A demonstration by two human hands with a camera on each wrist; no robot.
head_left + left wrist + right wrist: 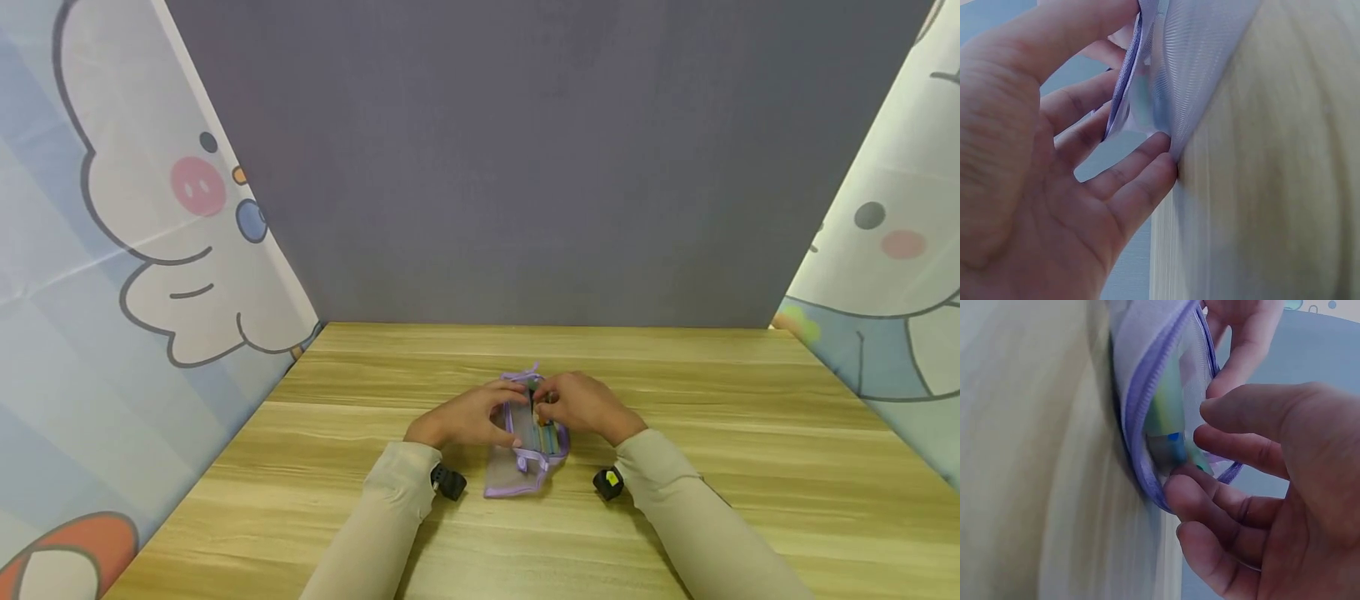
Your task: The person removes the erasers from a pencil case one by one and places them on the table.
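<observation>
A translucent mesh zipper pouch (510,475) with purple trim lies on the table, its zipper open. Inside are several slim, pen-like items (550,438) in blue, green and yellow; the right wrist view shows a pale green one (1172,406) with a blue and grey end. My left hand (474,414) holds the pouch's left side, thumb and fingers around the zippered edge (1127,81). From the right, my right hand (583,406) reaches into the opening, fingers bent. Its lower fingertips (1188,472) touch the pouch's rim and contents; thumb and forefinger stand slightly apart.
The wood-grain table (300,500) extends around the pouch on all sides. A grey panel (510,167) stands along its back edge. Cartoon-printed cloths (75,333) border the left and right sides.
</observation>
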